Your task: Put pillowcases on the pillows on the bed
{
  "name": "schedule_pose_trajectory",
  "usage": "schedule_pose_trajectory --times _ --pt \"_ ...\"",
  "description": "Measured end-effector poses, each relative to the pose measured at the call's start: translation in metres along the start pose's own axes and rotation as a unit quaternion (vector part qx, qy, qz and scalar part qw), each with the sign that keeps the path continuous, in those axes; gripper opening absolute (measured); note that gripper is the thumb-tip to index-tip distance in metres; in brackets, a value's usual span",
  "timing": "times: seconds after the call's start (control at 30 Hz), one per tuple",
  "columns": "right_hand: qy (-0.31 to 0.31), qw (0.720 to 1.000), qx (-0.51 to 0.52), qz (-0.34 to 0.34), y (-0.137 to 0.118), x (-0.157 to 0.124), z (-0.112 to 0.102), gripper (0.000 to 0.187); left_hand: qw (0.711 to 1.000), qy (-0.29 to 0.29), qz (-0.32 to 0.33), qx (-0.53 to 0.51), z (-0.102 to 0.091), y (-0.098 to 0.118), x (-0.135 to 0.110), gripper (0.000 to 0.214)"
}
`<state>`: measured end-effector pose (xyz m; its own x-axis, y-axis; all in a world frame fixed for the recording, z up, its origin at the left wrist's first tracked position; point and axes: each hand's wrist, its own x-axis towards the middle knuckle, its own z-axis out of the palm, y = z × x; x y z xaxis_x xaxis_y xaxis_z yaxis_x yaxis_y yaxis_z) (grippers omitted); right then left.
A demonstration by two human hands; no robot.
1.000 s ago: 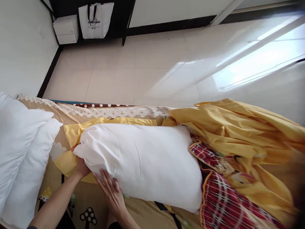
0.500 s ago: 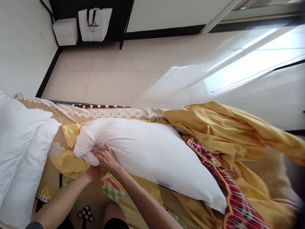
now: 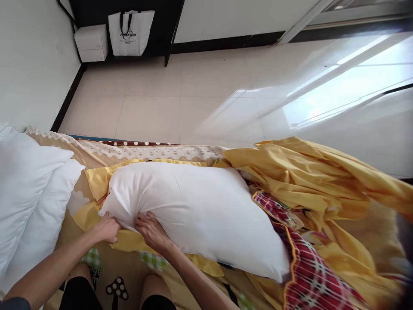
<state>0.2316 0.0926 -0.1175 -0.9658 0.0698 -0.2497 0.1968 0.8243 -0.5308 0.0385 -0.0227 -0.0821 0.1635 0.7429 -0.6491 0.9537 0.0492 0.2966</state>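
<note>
A white pillow (image 3: 200, 206) lies lengthwise on a yellow pillowcase (image 3: 134, 241), whose edges show at its left end and along its near side. My left hand (image 3: 109, 228) is closed on the pillow's near left corner. A short way to the right, my right hand (image 3: 151, 230) has its fingers curled into the near side of the same pillow, where creases gather. The pillow's right end rests against red plaid fabric (image 3: 314, 267) with orange trim. What lies under the pillow is hidden.
More white pillows (image 3: 29, 193) sit at the left on a patterned tan bedsheet (image 3: 135, 284). Bunched yellow fabric (image 3: 309, 176) spreads over the right side of the bed. Beyond the bed's far edge are a tiled floor (image 3: 155, 103), a white box (image 3: 92, 43) and a white tote bag (image 3: 132, 36).
My left hand has come up from below the pillow's edge and moved left to its corner. My right hand has shifted slightly right and nearer me. The pillow's left end has spread flatter.
</note>
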Motion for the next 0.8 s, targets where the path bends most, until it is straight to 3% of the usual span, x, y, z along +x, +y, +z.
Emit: schedule_pose_trajectory --times 0.1,0.17,0.3,0.4,0.53,0.67,0.8 --pt "0.001 0.999 0.022 0.034 -0.017 0.001 -0.008 0.021 0.999 0.021 -0.028 -0.006 0.012 0.015 -0.011 0.035" --pt "0.023 0.998 0.045 0.049 -0.035 0.016 -0.016 0.015 0.998 0.036 -0.050 -0.013 0.019 0.022 -0.017 0.038" --pt "0.091 0.993 0.072 -0.038 -0.058 0.074 -0.033 0.030 0.994 0.059 -0.088 -0.013 0.028 0.026 -0.020 0.039" --pt "0.075 0.995 0.037 -0.050 -0.052 0.104 -0.029 0.040 0.995 0.055 -0.078 -0.010 0.033 0.018 -0.018 0.041" --pt "0.021 1.000 0.004 0.008 -0.032 0.099 -0.004 0.026 0.999 0.039 -0.032 -0.002 0.032 -0.011 -0.017 0.037" --pt "-0.046 0.999 -0.006 -0.001 -0.030 0.085 0.015 0.018 0.999 0.039 -0.017 0.026 0.015 -0.042 -0.018 0.022" --pt "-0.063 0.998 0.015 -0.023 -0.041 0.089 0.015 0.022 0.996 0.065 0.038 0.051 -0.005 -0.037 -0.021 0.011"
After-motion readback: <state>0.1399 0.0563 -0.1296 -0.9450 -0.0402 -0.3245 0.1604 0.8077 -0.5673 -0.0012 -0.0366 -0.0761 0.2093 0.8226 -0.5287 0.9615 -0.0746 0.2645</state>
